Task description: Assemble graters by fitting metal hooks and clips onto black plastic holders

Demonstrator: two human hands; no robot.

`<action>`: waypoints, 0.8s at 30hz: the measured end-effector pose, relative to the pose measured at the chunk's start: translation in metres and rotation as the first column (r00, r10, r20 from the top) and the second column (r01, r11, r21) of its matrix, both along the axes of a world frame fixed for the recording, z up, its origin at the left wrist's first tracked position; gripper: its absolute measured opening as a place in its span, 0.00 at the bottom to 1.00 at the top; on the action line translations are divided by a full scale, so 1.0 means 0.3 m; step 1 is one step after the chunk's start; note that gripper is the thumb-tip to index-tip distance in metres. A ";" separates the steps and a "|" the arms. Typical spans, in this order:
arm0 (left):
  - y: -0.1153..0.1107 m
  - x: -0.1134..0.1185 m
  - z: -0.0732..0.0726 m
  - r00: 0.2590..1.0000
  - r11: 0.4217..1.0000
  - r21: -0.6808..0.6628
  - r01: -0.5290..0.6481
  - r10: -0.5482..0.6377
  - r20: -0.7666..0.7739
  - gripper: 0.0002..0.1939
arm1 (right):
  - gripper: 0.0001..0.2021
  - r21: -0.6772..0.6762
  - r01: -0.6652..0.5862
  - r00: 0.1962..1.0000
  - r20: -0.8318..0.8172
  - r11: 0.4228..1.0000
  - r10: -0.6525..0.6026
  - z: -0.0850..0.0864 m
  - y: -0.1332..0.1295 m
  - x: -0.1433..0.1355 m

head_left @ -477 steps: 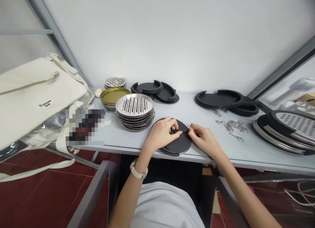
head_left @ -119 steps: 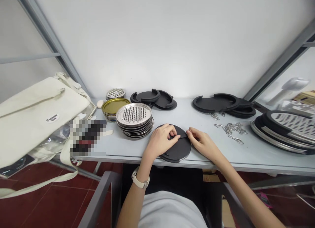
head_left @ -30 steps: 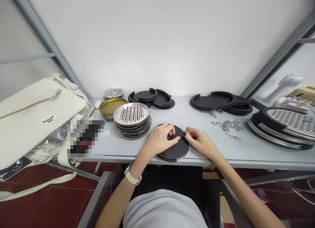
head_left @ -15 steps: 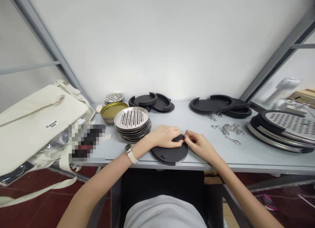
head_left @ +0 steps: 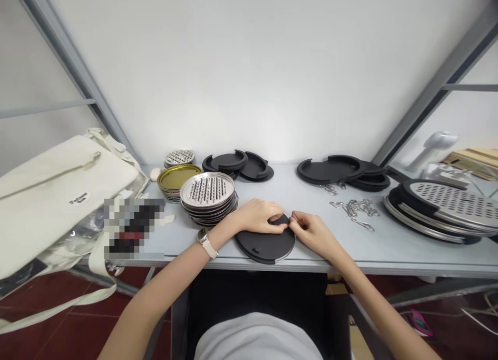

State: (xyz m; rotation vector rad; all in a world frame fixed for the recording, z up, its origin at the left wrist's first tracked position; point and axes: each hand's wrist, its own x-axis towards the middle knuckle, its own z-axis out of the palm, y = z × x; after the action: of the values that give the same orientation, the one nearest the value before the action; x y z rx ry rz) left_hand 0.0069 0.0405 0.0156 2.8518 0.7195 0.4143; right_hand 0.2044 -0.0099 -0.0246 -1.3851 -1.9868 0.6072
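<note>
My left hand (head_left: 261, 216) lies over a flat black round plate (head_left: 264, 245) at the table's front edge, its fingers curled and its thumb and forefinger at the plate's right rim. A thin silvery edge shows along the plate's lower right, and a small raised mark sits on its face. At that same rim my right hand (head_left: 310, 231) is closed in a pinch, its fingertips meeting those of the left. Whatever is between the right fingertips is too small or hidden to make out. Beside the left wrist stands a stack of round metal grater discs (head_left: 207, 190).
Gold-coloured round lids (head_left: 179, 176) are stacked at the left. Black round holders (head_left: 330, 169) lie along the wall, near several silvery wire clips (head_left: 360, 207). Larger grater plates (head_left: 453, 196) are piled at the right. A cream bag (head_left: 66, 178) leans at the left end.
The view has shifted slightly. Both hands remain at the black plate's right rim, with only a small shift of the fingers.
</note>
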 end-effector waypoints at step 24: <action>0.000 -0.002 -0.013 0.998 0.997 0.056 -0.054 0.053 0.020 0.11 | 0.14 0.045 -0.030 0.999 0.031 0.999 0.028 -0.014 0.008 -0.001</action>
State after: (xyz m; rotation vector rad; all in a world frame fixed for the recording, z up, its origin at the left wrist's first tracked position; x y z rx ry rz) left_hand 0.0064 0.0405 0.0117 2.8825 0.7942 0.4758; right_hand 0.2040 -0.0075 -0.0288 -1.3478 -2.0356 0.5530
